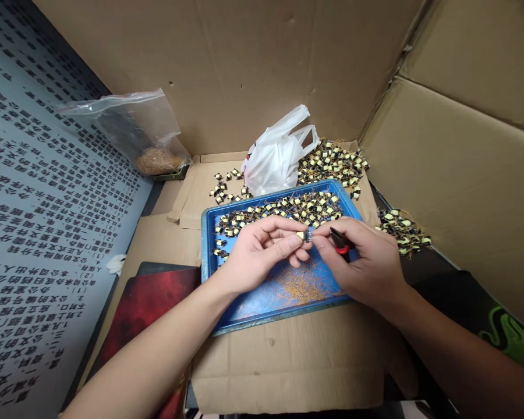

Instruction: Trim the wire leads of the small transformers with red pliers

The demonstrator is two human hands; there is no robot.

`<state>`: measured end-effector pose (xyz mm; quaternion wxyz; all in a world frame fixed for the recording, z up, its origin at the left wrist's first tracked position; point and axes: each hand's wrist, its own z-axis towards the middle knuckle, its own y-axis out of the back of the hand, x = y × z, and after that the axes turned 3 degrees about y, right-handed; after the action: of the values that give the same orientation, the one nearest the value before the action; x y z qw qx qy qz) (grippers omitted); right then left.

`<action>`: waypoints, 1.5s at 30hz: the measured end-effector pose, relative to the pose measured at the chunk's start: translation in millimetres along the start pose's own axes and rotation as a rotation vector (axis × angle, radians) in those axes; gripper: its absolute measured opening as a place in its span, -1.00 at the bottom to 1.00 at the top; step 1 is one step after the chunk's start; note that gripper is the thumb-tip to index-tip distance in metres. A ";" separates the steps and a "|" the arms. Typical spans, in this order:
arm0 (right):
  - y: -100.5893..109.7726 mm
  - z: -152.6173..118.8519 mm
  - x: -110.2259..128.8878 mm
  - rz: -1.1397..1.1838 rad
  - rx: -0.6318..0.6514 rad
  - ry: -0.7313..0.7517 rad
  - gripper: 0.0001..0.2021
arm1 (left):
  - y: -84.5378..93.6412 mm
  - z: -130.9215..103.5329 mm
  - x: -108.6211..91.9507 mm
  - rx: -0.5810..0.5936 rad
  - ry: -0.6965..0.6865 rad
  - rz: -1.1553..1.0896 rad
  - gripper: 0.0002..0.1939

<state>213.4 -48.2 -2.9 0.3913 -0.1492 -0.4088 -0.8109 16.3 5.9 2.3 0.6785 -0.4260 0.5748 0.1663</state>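
Over the blue tray (262, 322), my left hand (268, 247) pinches a small transformer (303, 236) with yellow tape and a black pin base between thumb and fingers. My right hand (367, 256) carries red-handled cutting pliers (341, 241) in its palm, jaws pointing up and left. Its thumb and index fingertip meet at the transformer's pin side; whether they grip a fine wire is too small to tell. Many like transformers (283, 206) with copper leads lie along the tray's far side. Snipped wire bits (303, 285) are scattered on its near floor.
A white plastic bag (277, 157) stands behind the tray beside a heap of transformers (336, 163). Another pile (402, 230) lies at the right. A clear zip bag of copper-coloured scraps (159, 158) sits back left. Cardboard walls (262, 64) enclose the back and right.
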 end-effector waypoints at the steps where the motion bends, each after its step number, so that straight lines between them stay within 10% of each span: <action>1: 0.0 0.0 0.5 -0.001 0.002 -0.006 -0.93 | 0.2 0.0 0.4 0.007 0.003 -0.009 -0.77; 8: 4.0 3.0 -3.7 0.059 0.085 -0.130 -0.77 | 3.9 -1.9 0.8 -0.033 -0.001 -0.084 -0.70; 16: 2.1 6.1 -18.2 -0.017 0.116 0.167 -0.72 | 4.5 -1.6 -4.5 -0.036 -0.007 -0.153 -0.73; 45: 3.7 6.5 -17.2 -0.142 0.169 0.199 -0.61 | 6.3 -0.6 -3.9 -0.080 0.036 -0.159 -0.71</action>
<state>226.8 -35.6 -6.6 0.3827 -0.0054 -0.4443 -0.8100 10.3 10.2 3.5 0.6616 -0.5001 0.5441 0.1273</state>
